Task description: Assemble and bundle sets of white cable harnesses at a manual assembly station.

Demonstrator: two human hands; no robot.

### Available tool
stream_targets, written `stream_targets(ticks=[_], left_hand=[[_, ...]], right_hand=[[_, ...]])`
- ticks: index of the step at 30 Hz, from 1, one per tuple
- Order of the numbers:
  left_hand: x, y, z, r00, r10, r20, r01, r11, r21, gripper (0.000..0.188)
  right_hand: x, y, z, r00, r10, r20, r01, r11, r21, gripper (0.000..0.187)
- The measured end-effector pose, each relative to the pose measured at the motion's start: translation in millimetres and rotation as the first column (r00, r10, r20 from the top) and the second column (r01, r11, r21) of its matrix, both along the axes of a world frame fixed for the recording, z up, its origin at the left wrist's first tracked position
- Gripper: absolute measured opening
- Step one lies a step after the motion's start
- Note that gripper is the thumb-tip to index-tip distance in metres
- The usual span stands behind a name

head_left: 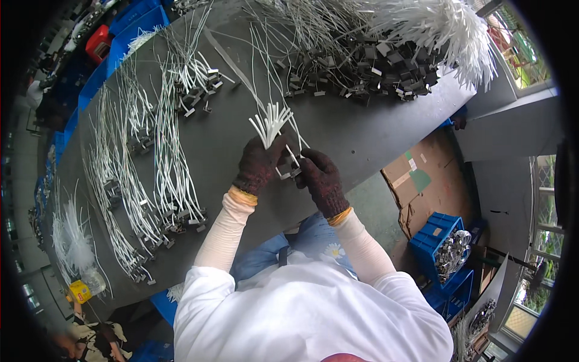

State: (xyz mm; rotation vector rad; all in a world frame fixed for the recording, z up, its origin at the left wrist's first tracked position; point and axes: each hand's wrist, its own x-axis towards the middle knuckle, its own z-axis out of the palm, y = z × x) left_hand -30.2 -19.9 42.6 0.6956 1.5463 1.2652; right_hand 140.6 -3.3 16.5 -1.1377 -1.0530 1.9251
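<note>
Several wire bundles (175,166) laid out left, seemingly done | tangled pile (386,63) far right, seemingly left | left hand (262,164) gripping white tubes (270,123) above table (223,142) | right hand (322,180) beside small block (291,174), grip: cannot tell

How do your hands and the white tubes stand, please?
Left hand gripping bundle of white tubes. Right hand at small grey part, grip unclear. Nothing seen blocking either hand.
</note>
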Motion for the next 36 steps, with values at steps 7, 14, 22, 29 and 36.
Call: stream_targets(ticks=[7, 14, 22, 29, 36], left_hand=[[-47, -19, -12, 0.996, 0.018, -0.089, -0.037, 0.978, -0.207, 0.034], [-10, -29, -19, 0.991, -0.130, 0.020, 0.128, 0.987, 0.096, 0.030], [38, -18, 5, 0.930, -0.041, 0.365, 0.057, 0.998, -0.034, 0.026], [101, -40, -60, 0.745, -0.012, 0.667, 0.011, 1.000, 0.005, 0.021], [140, 4, -106, 0.430, -0.085, 0.899, -0.046, 0.992, 0.116, 0.036]], right_hand=[[-17, 96, -8, 0.662, -0.369, 0.652, -0.404, 0.557, 0.726, 0.031], [-42, 186, -55, 0.359, -0.636, 0.683, -0.695, 0.307, 0.651, 0.030], [45, 85, -24, 0.847, -0.161, 0.506, -0.274, 0.684, 0.676, 0.023], [166, -44, 46, 0.925, 0.317, 0.211, -0.246, 0.920, -0.307, 0.030], [296, -147, 30, 0.847, 0.382, 0.368, -0.263, 0.905, -0.333, 0.035]])
